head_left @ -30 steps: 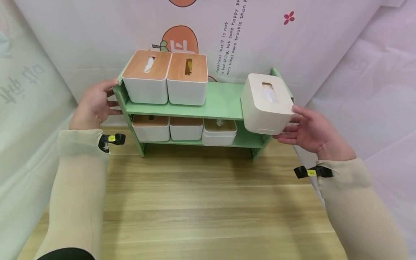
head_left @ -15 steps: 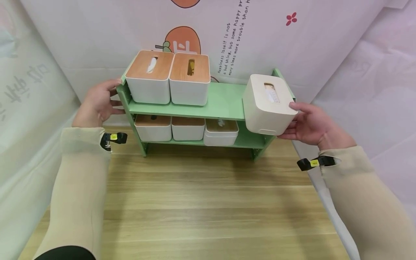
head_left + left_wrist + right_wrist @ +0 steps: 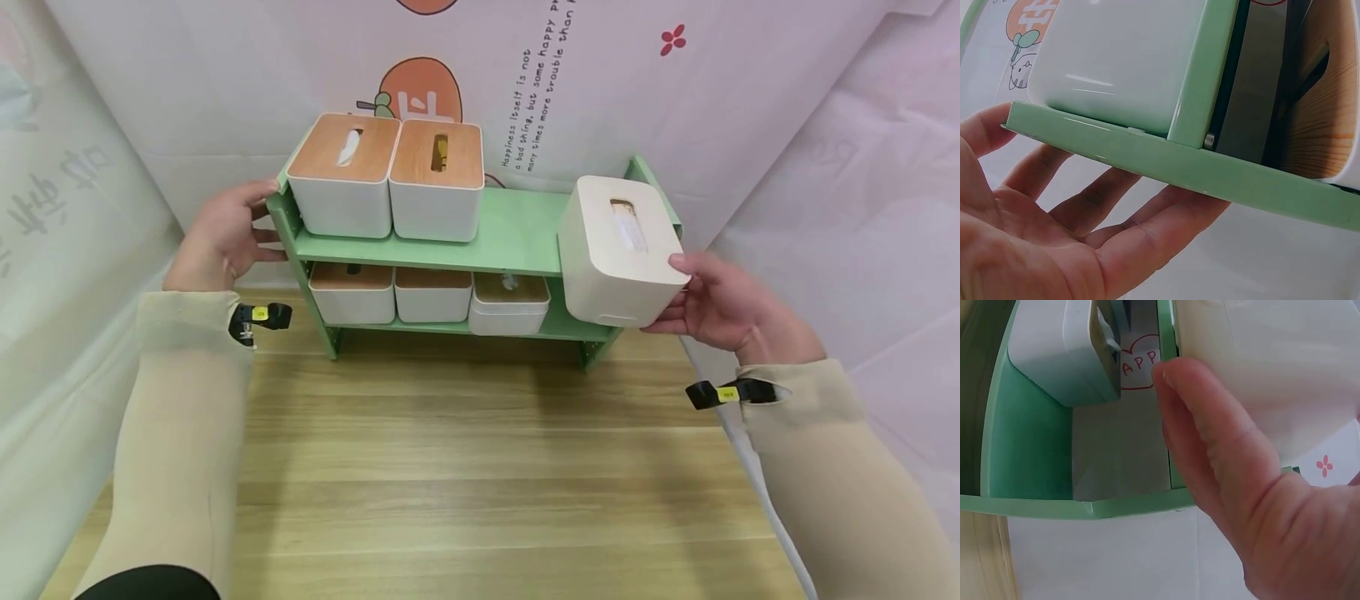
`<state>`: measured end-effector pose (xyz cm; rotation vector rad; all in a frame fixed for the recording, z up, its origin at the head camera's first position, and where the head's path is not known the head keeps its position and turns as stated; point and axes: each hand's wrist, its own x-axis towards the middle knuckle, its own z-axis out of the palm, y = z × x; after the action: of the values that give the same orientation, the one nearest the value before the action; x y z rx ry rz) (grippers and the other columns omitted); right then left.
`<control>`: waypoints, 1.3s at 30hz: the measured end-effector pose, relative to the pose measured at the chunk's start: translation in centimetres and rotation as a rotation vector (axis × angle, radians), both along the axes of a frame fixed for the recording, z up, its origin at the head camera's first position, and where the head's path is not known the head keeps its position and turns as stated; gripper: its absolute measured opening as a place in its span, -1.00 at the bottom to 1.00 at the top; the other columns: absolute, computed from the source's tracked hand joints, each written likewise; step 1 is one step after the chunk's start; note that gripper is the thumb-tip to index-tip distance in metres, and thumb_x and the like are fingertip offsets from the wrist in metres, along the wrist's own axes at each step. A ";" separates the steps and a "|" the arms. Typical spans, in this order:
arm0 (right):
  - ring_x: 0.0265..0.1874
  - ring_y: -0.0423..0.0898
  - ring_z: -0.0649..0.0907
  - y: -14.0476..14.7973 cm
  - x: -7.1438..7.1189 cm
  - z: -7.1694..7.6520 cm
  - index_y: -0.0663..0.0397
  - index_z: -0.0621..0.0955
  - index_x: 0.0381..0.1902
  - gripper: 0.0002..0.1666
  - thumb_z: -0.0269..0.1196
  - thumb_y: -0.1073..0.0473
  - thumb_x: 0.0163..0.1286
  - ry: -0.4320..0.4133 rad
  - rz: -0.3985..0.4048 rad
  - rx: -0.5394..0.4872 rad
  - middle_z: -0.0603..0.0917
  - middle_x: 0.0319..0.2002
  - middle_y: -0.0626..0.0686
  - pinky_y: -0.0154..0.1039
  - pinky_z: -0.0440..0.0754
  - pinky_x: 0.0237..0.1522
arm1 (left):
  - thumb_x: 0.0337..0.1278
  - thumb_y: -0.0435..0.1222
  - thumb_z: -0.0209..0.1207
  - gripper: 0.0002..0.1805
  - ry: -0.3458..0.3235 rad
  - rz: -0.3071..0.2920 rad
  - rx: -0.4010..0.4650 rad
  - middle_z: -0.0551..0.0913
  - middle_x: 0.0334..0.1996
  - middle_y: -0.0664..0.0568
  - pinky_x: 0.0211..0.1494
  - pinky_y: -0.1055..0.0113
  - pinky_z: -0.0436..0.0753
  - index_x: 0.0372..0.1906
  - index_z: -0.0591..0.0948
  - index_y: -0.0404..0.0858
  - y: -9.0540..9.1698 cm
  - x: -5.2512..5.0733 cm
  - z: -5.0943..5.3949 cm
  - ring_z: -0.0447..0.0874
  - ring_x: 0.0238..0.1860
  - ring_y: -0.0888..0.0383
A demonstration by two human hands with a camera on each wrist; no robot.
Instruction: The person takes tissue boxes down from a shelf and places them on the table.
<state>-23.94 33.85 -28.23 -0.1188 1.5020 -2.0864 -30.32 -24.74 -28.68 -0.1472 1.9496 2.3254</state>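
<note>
My right hand (image 3: 738,308) holds a cream tissue box (image 3: 600,279) by its right side, the thumb at the lid's edge and the fingers lower down. This box juts past the front edge of a green two-tier shelf (image 3: 521,225) at its right end; its underside is hidden. My left hand (image 3: 221,237) touches the shelf's left side panel (image 3: 1116,156) from outside, fingers mostly extended. Two white tissue boxes with wooden lids, a left one (image 3: 341,204) and a right one (image 3: 435,208), stand side by side on the upper tier.
On the lower tier stand three more white boxes: a left one (image 3: 351,300), a middle one (image 3: 432,300) and a right one (image 3: 508,312). The shelf's back faces a printed white cloth (image 3: 585,125). A wooden floor or tabletop (image 3: 465,467) extends in front.
The cream tissue box and my right hand have shifted slightly towards me, and the box tilts a little more forward. The left hand stays at the shelf's side panel.
</note>
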 end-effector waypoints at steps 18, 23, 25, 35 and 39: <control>-0.13 0.14 0.73 -1.7 5.1 -2.3 0.23 0.59 0.12 -0.57 -0.20 0.35 0.58 0.218 0.077 -0.005 0.72 -0.09 0.24 0.13 0.62 -0.05 | 0.41 0.00 0.15 -0.68 -0.018 -0.010 -0.001 0.38 0.16 0.02 -0.26 0.06 0.66 0.07 0.58 -0.08 0.0 0.0 0.0 0.64 -0.15 -0.08; -0.12 0.07 0.74 -2.5 6.7 -3.2 0.24 0.64 0.07 -0.57 -0.16 0.40 0.56 0.275 0.083 0.024 0.72 -0.08 0.21 0.07 0.64 -0.06 | 0.41 0.00 0.15 -0.67 -0.014 -0.008 0.003 0.38 0.17 0.02 -0.28 0.06 0.67 0.09 0.58 -0.09 0.0 0.0 0.1 0.63 -0.15 -0.08; -0.12 0.06 0.74 -2.9 7.3 -3.5 0.25 0.64 0.06 -0.60 -0.13 0.40 0.56 0.285 0.072 0.048 0.71 -0.08 0.21 0.03 0.64 -0.05 | 0.40 0.00 0.15 -0.66 -0.005 -0.002 -0.006 0.38 0.17 0.02 -0.29 0.07 0.67 0.09 0.58 -0.09 0.1 0.0 0.1 0.64 -0.17 -0.08; -0.12 0.06 0.73 -4.4 9.6 -5.6 0.15 0.60 0.11 -0.70 0.02 0.36 0.55 0.254 0.035 0.207 0.68 -0.03 0.18 -0.03 0.67 -0.08 | 0.42 0.01 0.12 -0.59 0.006 -0.002 -0.016 0.37 0.18 0.03 -0.31 0.09 0.66 0.21 0.53 -0.08 0.0 -0.1 -0.1 0.61 -0.17 -0.09; -0.11 0.07 0.72 -4.9 9.8 -6.6 0.40 0.42 0.24 -0.62 0.05 0.33 0.55 0.245 0.040 0.266 0.65 0.00 0.21 -0.03 0.66 -0.06 | 0.42 0.01 0.12 -0.59 0.007 -0.003 -0.019 0.37 0.19 0.03 -0.31 0.09 0.66 0.23 0.52 -0.06 0.0 -0.1 -0.2 0.61 -0.16 -0.09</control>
<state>-14.12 28.94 -34.84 -0.3097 1.8923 -1.8734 -30.42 -24.73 -28.83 -0.1371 1.9743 2.3095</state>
